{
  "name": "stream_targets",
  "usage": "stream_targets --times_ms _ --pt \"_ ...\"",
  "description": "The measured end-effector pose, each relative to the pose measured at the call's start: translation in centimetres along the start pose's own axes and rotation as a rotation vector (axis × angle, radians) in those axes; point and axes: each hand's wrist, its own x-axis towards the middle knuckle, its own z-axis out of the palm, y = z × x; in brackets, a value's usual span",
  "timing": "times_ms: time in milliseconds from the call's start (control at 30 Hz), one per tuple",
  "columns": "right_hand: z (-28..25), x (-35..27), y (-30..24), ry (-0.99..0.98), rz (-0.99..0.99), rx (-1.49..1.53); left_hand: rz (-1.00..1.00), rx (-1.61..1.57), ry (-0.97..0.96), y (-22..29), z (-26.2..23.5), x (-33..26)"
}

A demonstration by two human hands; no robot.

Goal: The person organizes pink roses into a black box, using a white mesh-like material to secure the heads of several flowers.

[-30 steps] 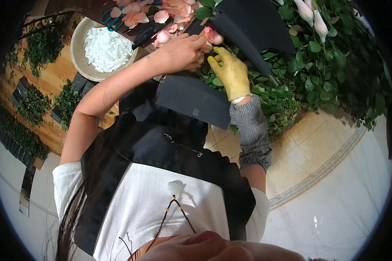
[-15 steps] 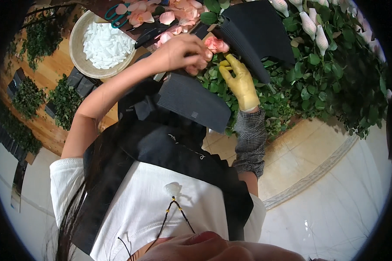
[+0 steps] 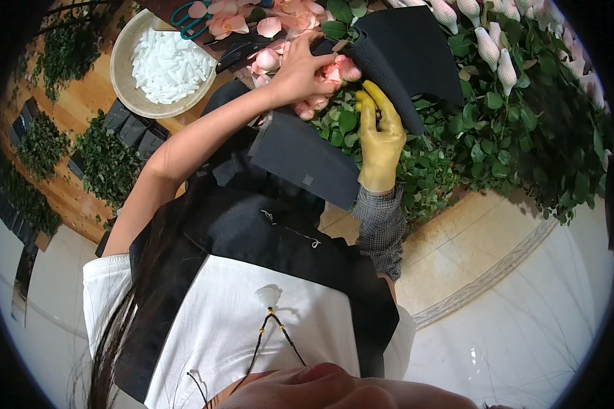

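The bare left hand [image 3: 299,68] is curled over a pink rose [image 3: 344,68], its fingers closed around the bloom and pressing it into the green foliage [image 3: 423,170]. Just beside it, the right hand [image 3: 378,140] in a yellow glove lies nearly flat and open on the leaves, fingers pointing up toward the rose, gripping nothing. Black wrapping paper [image 3: 409,48] rises just beyond both hands. A bowl of white pieces [image 3: 162,65] sits well left of the left hand.
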Motion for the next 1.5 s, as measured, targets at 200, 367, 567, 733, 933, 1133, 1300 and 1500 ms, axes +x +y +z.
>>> stream_targets --times_ms 200,367,567,733,933,1133,1300,1500 --pt "-0.2 1.4 1.8 -0.085 -0.523 -0.437 0.078 -0.040 -0.002 0.0 -0.8 -0.5" --pt "0.8 2.5 2.3 -0.070 -0.582 -0.867 0.108 0.012 0.020 0.0 -0.8 -0.7" --pt "2.5 2.4 1.4 -0.072 -0.526 -1.118 0.133 0.076 0.021 -0.1 -0.8 -0.6" --pt "2.6 4.1 1.4 -0.203 -0.448 -1.201 0.157 0.133 0.010 -0.5 -0.9 -0.6" --pt "-0.2 0.8 -0.7 -0.162 -0.388 -0.713 0.169 0.135 -0.031 -0.7 -1.0 -0.5" --pt "2.8 1.7 2.6 -0.293 -0.373 -0.986 0.131 0.012 -0.006 -0.5 -2.2 -0.6" --pt "3.2 1.9 3.9 -0.203 -0.465 -1.058 -0.177 0.108 -0.348 7.2 -11.4 -0.3" --pt "1.3 2.8 3.9 -0.352 -0.554 -0.714 -0.037 0.647 -0.412 13.8 -2.1 -5.7"
